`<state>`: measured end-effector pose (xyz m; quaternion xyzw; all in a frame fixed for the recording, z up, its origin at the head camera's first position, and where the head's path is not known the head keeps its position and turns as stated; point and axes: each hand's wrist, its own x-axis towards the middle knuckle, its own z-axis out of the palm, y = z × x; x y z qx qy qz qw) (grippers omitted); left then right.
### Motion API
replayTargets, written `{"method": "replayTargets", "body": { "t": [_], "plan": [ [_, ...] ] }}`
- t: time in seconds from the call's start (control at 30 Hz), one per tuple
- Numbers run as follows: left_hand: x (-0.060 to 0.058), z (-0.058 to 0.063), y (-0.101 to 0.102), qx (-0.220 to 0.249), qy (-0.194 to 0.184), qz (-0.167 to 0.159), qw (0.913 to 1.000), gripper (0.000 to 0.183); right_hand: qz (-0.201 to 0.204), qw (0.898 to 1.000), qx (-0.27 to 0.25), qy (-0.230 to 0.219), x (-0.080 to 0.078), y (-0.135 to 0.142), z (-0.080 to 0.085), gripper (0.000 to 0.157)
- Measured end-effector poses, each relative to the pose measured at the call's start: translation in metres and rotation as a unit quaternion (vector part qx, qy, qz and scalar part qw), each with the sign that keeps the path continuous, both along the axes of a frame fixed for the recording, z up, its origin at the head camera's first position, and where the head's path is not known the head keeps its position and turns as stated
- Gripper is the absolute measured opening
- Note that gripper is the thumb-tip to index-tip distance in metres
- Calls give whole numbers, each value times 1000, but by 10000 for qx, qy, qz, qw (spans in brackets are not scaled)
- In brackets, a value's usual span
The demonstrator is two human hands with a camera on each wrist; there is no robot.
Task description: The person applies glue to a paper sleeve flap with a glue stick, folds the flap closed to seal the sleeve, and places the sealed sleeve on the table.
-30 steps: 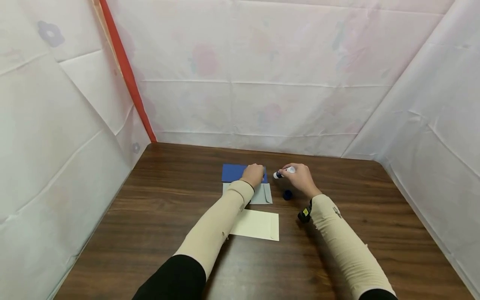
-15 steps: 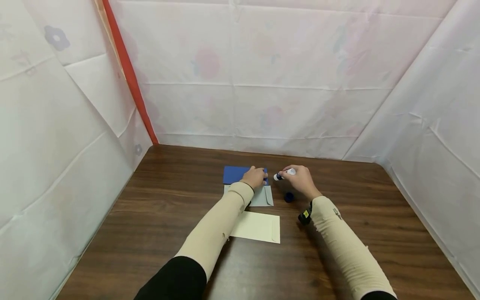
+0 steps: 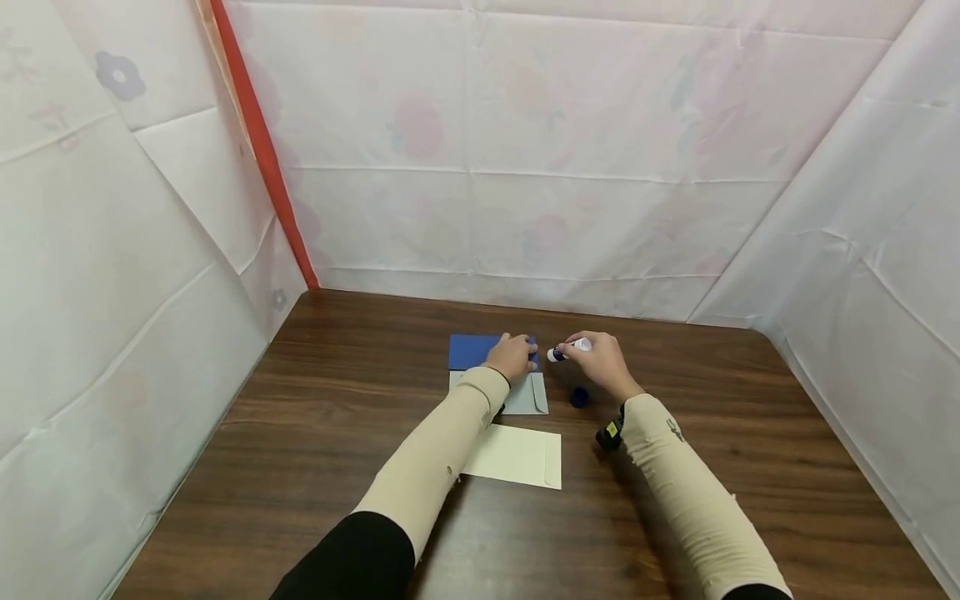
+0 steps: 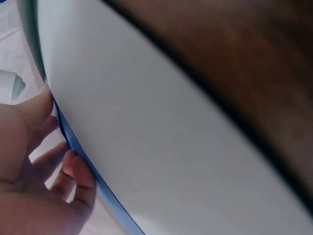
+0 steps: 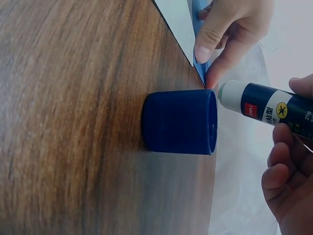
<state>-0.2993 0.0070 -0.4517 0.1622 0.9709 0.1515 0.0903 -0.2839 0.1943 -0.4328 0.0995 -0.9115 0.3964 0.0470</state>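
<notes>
On the table lies a blue envelope (image 3: pixel 467 352), and my left hand (image 3: pixel 510 358) rests on its right end. In the right wrist view, the left thumb and forefinger are spread and touch the blue envelope (image 5: pixel 199 66) near its corner. Just to the right, my right hand (image 3: pixel 603 364) grips an uncapped glue stick (image 5: pixel 266 105) between thumb and fingers. Its white tip points left toward the envelope, apart from it. A dark blue cap (image 5: pixel 178 122) stands upright on the table below the glue stick, open end up. Part of the blue envelope is hidden under the left hand.
A pale grey envelope (image 3: pixel 528 398) lies right in front of the blue one, partly under my left wrist. Nearer me is a cream envelope (image 3: pixel 517 454), its left part hidden by the left forearm. White patterned sheets (image 3: pixel 480 217) stand behind and beside the wooden table (image 3: pixel 315 417).
My left hand's fingers have spread out over the right end of the blue envelope. The right hand and glue stick have barely moved; the head view has shifted slightly.
</notes>
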Motion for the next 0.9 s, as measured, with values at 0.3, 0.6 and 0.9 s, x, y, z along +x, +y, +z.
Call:
{"method": "replayTargets", "body": {
  "t": [0.3, 0.6, 0.9],
  "plan": [
    [-6, -6, -7, 384, 266, 13, 9989, 34, -28, 10000, -66, -54, -1, 3, 0, 29],
    [0, 3, -11, 696, 397, -65, 9968, 26, -104, 9993, -328, -145, 2, 6, 4, 35],
    [6, 11, -12, 887, 678, -177, 9936, 23, -90, 9993, -345, -117, 0, 5, 5, 32]
  ]
}}
